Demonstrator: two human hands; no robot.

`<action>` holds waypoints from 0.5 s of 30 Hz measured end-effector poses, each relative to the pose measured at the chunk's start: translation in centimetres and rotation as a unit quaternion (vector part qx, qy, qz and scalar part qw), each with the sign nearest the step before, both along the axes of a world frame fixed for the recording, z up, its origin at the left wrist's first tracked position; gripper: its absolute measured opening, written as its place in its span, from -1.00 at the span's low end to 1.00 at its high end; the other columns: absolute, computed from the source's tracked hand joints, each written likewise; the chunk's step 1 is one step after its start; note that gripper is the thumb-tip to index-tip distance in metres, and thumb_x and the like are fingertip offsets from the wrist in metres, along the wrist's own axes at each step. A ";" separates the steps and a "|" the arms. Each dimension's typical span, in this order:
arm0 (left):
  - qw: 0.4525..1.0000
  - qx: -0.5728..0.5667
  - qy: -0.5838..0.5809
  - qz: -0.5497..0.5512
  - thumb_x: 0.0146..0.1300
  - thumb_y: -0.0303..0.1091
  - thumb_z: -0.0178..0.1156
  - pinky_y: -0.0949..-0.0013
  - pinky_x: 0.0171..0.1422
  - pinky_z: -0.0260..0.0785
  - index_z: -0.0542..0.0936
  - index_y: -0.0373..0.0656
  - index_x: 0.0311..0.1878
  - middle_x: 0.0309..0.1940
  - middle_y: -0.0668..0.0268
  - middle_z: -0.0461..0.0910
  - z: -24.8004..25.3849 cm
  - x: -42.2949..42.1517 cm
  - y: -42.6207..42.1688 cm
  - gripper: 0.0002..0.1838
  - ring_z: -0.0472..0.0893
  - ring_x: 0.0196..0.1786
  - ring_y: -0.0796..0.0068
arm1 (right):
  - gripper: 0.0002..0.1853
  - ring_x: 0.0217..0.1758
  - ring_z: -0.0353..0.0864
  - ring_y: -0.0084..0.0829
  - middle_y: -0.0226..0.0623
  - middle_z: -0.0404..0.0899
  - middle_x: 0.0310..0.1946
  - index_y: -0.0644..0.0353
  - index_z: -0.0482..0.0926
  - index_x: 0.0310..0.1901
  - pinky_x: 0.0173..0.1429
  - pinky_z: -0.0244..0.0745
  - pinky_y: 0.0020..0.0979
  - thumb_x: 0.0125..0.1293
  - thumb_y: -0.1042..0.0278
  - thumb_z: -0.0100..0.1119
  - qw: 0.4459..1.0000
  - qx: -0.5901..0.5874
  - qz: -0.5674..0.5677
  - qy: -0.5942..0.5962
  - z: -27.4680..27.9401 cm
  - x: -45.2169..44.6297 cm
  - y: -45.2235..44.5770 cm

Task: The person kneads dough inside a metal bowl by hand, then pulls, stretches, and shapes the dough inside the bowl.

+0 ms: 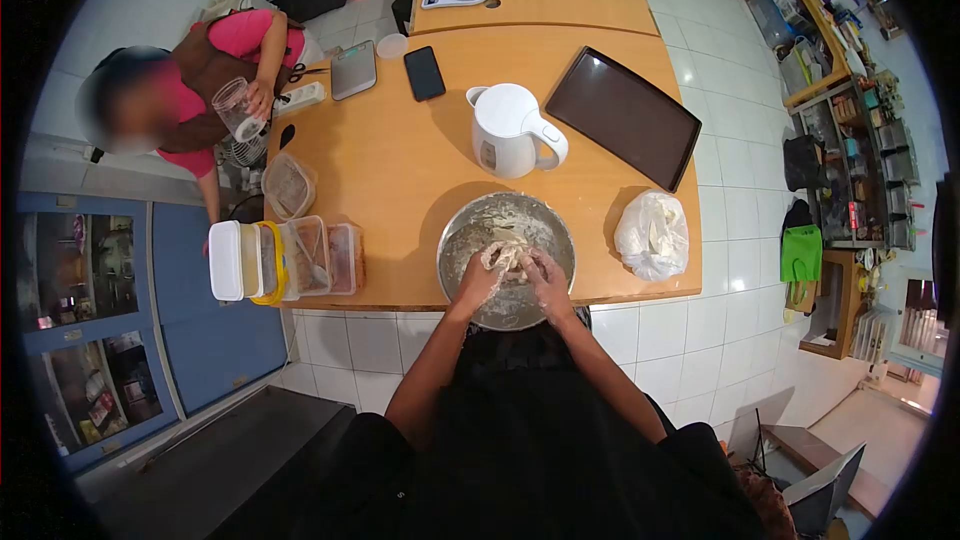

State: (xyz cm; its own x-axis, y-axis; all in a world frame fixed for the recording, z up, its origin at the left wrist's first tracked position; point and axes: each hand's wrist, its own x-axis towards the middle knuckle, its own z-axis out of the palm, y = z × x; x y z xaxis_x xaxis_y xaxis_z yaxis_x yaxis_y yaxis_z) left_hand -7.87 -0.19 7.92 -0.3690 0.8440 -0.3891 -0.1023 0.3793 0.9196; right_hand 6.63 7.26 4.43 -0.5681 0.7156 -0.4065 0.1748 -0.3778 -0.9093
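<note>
1. Both bare hands are down in a round metal mixing bowl (pixel 559 230) at the near edge of the wooden table (pixel 375 190), getting properly floury.
2. Left hand (pixel 481 281): fingers curled in around a sticky, shaggy lump of dough (pixel 510 258), gripping it from the left side.
3. Right hand (pixel 547 282): fingers bent onto the same lump from the other side, so it's squeezed between the two. Can't really tell what the thumbs are up to.
4. The dough is near the middle of the bowl, with pale floury smears up the inside walls.
5. Just beyond the bowl there's a white electric kettle (pixel 505 130), handle toward the right, and a dark rectangular baking tray (pixel 625 115) sits at an angle past that.
6. Right of the bowl, well apart from it: a clear plastic bag (pixel 652 237) with white stuff inside, looks powdery.
7. Over on the left, plastic containers (pixel 345 258) crowd the table edge.
8. Further up, a black smartphone (pixel 425 74) lies near a flat kitchen scale (pixel 353 71). Beside the table, a co-worker's hand (pixel 258 100) holds a clear jar (pixel 232 103).
</note>
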 end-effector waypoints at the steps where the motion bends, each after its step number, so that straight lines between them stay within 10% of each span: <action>1: 1.000 0.016 0.018 -0.001 0.37 -0.41 0.12 0.40 -0.13 0.56 0.51 -0.29 0.16 -0.07 0.25 0.62 -1.0 0.2 -0.2 -0.68 0.60 -0.13 0.47 | -0.56 0.03 0.58 -0.46 -0.19 0.60 0.00 0.37 0.52 0.11 0.10 0.45 -0.43 0.31 0.25 0.30 0.999 -0.026 -0.021 0.022 -0.4 0.0 -0.1; 5: 0.945 0.032 -0.309 0.106 0.32 -0.37 0.20 0.36 -0.04 0.48 0.52 -0.31 0.13 -0.06 0.25 0.64 -3.5 0.6 -1.0 -0.64 0.59 -0.08 0.51 | -0.60 -0.11 0.59 -0.51 -0.26 0.65 -0.17 0.37 0.57 0.03 0.02 0.48 -0.46 0.28 0.25 0.33 0.998 0.036 -0.037 -0.020 -0.9 0.4 0.1; 15: 0.996 0.047 0.070 -0.003 0.22 -0.40 0.30 0.34 0.06 0.45 0.55 -0.30 0.06 -0.10 0.20 0.66 -2.7 0.5 -0.5 -0.64 0.60 -0.04 0.47 | -0.65 -0.12 0.57 -0.58 -0.34 0.65 -0.21 0.35 0.57 0.02 0.02 0.47 -0.49 0.29 0.31 0.32 1.000 0.019 -0.021 0.014 -0.3 0.4 0.6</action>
